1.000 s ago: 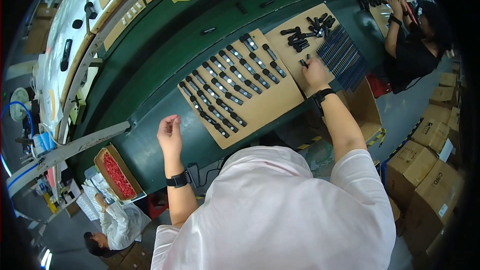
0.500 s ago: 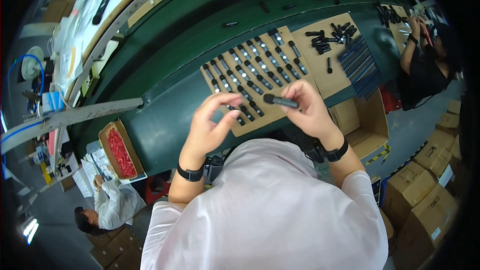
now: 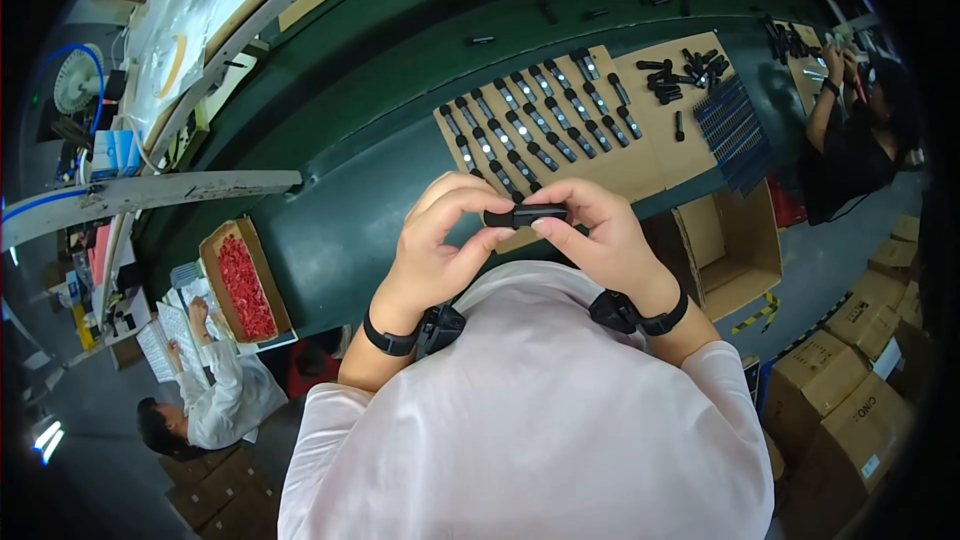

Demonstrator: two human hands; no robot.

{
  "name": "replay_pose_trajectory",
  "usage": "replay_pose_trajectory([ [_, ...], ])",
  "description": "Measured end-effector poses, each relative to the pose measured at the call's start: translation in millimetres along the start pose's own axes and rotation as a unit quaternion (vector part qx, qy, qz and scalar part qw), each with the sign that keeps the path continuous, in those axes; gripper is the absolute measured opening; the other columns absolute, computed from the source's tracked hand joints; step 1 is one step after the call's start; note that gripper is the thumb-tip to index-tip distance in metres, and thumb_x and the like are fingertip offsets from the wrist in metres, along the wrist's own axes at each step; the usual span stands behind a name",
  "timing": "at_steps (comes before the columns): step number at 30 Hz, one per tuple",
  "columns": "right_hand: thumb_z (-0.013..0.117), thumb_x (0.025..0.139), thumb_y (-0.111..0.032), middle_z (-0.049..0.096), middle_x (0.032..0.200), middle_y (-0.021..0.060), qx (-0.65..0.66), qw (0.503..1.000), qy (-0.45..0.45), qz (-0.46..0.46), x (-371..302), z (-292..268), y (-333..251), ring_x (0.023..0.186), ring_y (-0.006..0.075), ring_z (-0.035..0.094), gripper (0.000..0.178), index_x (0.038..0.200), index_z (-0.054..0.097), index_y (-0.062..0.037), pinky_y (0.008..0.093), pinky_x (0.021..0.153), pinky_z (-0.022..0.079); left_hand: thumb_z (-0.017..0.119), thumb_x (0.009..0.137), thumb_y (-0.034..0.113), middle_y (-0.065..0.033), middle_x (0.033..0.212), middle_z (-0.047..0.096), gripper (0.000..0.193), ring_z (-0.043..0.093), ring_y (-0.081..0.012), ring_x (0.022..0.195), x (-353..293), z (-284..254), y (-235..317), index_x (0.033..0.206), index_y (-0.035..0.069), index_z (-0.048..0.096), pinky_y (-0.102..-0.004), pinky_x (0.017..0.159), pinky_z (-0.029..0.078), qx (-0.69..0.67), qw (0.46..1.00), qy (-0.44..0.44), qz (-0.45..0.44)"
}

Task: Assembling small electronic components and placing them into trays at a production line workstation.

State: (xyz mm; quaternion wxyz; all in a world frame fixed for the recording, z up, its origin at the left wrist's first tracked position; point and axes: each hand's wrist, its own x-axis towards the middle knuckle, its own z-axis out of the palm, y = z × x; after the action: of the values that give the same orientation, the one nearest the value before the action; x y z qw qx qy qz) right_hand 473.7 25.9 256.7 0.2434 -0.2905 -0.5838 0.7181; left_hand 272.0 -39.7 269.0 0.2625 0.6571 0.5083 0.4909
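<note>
Between my two hands, in front of my chest, lies a small black microphone, a slim body with a rounded dark head. My left hand pinches its head end with thumb and fingers. The other end is gripped by my right hand, its thumb below and fingers above. Just beyond my hands, a cardboard sheet bears rows of similar microphones. My fingers hide the sheet's near corner.
Loose black microphones are heaped on a second cardboard sheet, beside a dark blue slotted tray. An open carton stands at right. To the left are a box of red pieces and a metal bar. Two people work nearby.
My left hand has moved right and closed on the microphone's head end. My right hand has shifted slightly down, still holding the microphone. The view has turned a little.
</note>
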Motion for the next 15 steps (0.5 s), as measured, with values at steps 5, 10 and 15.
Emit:
replay_pose_trajectory([
  [5, 0.064, 0.083, 0.002, 0.062, 0.097, 0.0055, -0.098, 0.989, 0.026, -0.109, 1, 11, -5, 0.082, 0.0106, 0.059, 0.025, 0.108, 0.060, 0.0009, 0.0205, 0.066, 0.046, 0.074, 0.074, 0.004, -0.0102, 0.091, 0.065, 0.023, 0.062, -0.0229, 0.083, -5, -6, 0, 0.094, 0.002, 0.063, -0.0317, 0.073, 0.049, -0.030, 0.999, 0.004, -0.024],
  [10, 0.067, 0.078, 0.002, 0.063, 0.095, 0.0085, -0.171, 0.962, 0.061, -0.205, 4, 20, -9, 0.080, 0.0136, 0.060, 0.028, 0.105, 0.061, 0.0000, 0.0221, 0.066, 0.047, 0.074, 0.074, 0.003, -0.0100, 0.089, 0.065, 0.023, 0.061, -0.0233, 0.082, -8, -8, 1, 0.094, 0.002, 0.063, -0.0316, 0.073, 0.048, -0.064, 0.995, 0.014, -0.078],
  [15, 0.070, 0.075, 0.001, 0.063, 0.091, 0.0095, -0.173, 0.958, 0.089, -0.208, 6, 26, -11, 0.078, 0.0175, 0.061, 0.025, 0.099, 0.062, -0.0009, 0.0265, 0.067, 0.048, 0.073, 0.074, 0.003, -0.0105, 0.089, 0.065, 0.023, 0.061, -0.0239, 0.082, -4, -9, -2, 0.095, 0.002, 0.064, -0.0320, 0.074, 0.048, -0.054, 0.998, -0.004, 0.018],
])
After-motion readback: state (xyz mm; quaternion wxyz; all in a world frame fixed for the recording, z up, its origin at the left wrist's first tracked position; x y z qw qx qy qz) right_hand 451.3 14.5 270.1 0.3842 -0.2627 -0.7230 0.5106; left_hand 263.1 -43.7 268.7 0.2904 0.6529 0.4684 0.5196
